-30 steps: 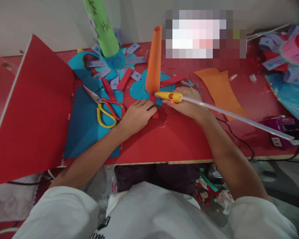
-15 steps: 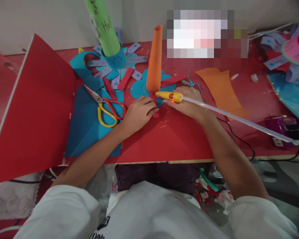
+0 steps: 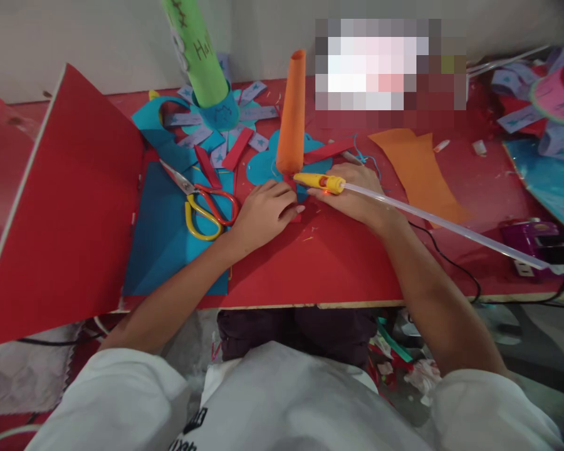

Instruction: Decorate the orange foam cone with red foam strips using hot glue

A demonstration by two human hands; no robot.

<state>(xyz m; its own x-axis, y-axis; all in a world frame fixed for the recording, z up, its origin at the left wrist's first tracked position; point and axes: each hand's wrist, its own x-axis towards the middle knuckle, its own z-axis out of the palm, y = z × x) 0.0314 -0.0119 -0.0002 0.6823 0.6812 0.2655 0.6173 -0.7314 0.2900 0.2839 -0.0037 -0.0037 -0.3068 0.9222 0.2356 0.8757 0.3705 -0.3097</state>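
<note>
A yellow glue gun [image 3: 319, 182] with a long clear glue stick [image 3: 444, 227] in its back is in my right hand [image 3: 352, 188], and its nozzle points left. The nozzle tip is at the foot of an upright orange paper tube [image 3: 291, 119], which stands on a blue scalloped paper base [image 3: 262, 168]. My left hand [image 3: 270, 210] has its fingers curled at a red paper strip [image 3: 297, 218] just in front of the tube, with the thumb stretched to the right. The strip is partly hidden under those fingers.
Scissors [image 3: 200, 200] lie on blue sheets [image 3: 169, 257] to the left, beside a raised red panel [image 3: 70, 207]. A green paper tube [image 3: 200, 59] stands behind. Orange paper [image 3: 418, 172] and a purple box [image 3: 529, 241] with a black cable [image 3: 444, 254] are on the right.
My left thumb has stretched out to the right over the red strip. The glue stick's back end sits slightly nearer the gun. My right hand has barely moved.
</note>
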